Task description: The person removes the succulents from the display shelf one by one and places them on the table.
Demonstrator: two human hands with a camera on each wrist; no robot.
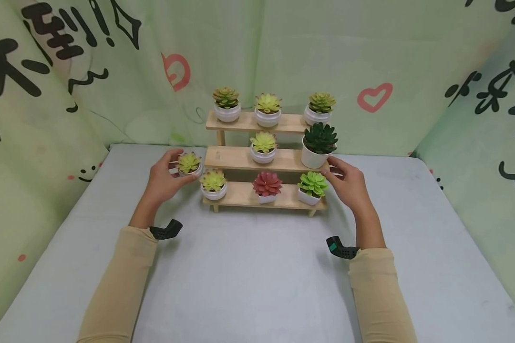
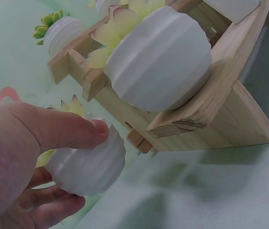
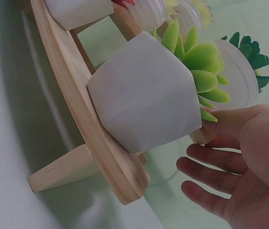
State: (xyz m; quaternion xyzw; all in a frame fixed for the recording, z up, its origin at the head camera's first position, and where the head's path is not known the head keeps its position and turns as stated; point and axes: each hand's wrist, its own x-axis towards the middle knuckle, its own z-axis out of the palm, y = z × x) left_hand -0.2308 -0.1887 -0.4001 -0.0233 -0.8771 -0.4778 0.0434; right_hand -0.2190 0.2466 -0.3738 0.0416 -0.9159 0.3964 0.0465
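Note:
My left hand (image 1: 163,176) holds a small potted succulent (image 1: 189,163), yellow-green in a ribbed white pot, between thumb and fingers. It is off the left end of a three-tier wooden plant stand (image 1: 236,157). In the left wrist view the thumb lies across the ribbed pot (image 2: 89,164). My right hand (image 1: 347,181) is at the right end of the middle shelf, its thumb and index finger about the shelf end (image 3: 202,136); the thumb tip is partly hidden. Above stands a dark green succulent (image 1: 320,138) in a white pot; below is a bright green one (image 1: 313,185).
On the top shelf are three potted succulents, one at the left (image 1: 226,102). The middle shelf bears a yellow-green succulent (image 1: 263,143). Below stand another yellow-green plant (image 1: 213,181) and a red one (image 1: 267,184). A printed green curtain (image 1: 309,57) hangs behind the white table (image 1: 257,276).

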